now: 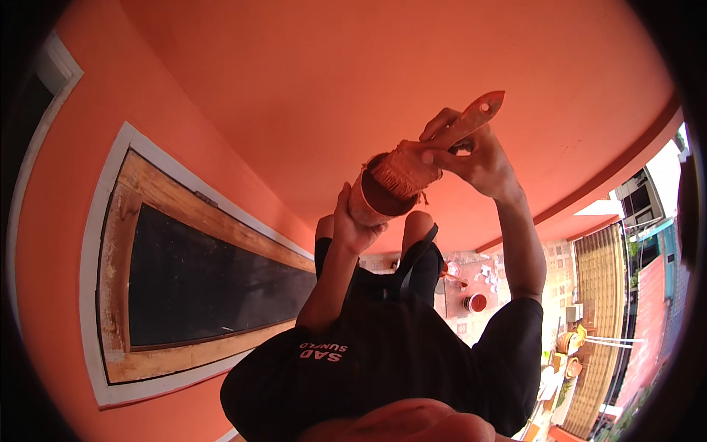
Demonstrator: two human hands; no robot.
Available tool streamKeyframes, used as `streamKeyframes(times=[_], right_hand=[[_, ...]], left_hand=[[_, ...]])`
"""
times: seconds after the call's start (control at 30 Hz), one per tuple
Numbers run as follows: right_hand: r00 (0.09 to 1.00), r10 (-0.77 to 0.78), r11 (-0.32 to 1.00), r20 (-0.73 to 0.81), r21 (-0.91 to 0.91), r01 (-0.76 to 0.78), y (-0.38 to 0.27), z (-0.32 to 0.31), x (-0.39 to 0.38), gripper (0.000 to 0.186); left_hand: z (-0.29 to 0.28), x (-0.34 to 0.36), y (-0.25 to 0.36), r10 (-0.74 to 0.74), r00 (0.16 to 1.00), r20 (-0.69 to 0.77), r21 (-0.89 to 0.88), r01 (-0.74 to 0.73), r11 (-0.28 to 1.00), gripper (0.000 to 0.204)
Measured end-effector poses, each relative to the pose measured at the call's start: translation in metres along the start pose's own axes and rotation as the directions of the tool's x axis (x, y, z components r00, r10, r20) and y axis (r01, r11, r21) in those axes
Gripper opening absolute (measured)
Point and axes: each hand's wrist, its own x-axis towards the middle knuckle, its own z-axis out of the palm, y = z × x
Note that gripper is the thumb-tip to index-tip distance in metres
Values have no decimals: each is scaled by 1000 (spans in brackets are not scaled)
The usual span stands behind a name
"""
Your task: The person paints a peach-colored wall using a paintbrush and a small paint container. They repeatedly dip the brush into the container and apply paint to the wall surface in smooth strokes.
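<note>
Bristles (396,175) of the broad, orange-coated flat paintbrush (451,135) gripped by the right hand (480,166) point left and near, at the mouth of the paint-smeared round cup (361,205) the left hand (353,233) grasps.

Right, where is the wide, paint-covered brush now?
In the head view, the brush is right of centre, in the right hand, its bristles at the mouth of the paint-smeared round container in the left hand.

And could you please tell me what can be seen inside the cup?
A dark reddish surface shows inside the cup; the brush covers part, so what lies beneath it cannot be seen.
</note>
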Motion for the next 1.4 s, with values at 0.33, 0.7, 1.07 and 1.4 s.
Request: streamKeyframes(times=[0.33,0.7,1.07,1.4], right_hand=[[968,-93,923,234,-344,172,-4,35,18,11],[958,-97,776,270,-582,243,9,50,25,20],[958,-213,905,194,-332,268,5,44,31,18],[925,-160,728,345,-591,347,0,53,34,6]], left_hand=[[8,7,-5,67,993,100,-80,-60,995,66],[-2,0,3,74,995,70,-34,-71,997,62],[-4,2,4,52,994,97,-185,-33,982,79],[-13,0,7,99,979,176,-167,-70,984,78]])
